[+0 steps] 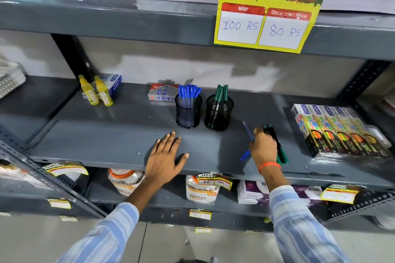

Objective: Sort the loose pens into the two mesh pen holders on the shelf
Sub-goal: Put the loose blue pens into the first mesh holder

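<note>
My left hand (165, 156) lies flat and spread on the shelf (106, 134), below the blue-pen holder (188, 111) and the green-pen holder (219, 112). My right hand (264, 147) curls over the loose pens: blue pen (248, 129) left, green pens (281, 151) right.

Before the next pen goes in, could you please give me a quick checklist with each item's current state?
1. Right hand has pens gathered: ok, it is closed over a blue pen and green pens.
2. Number of pens under it: cannot tell, blurred.
3. Left hand out of the way: ok, flat on the shelf, empty.
4. Blue-pen holder upright with room: ok.
5. Green-pen holder upright with room: ok.
6. Colours kept apart: ok, each holder shows one colour.
</note>
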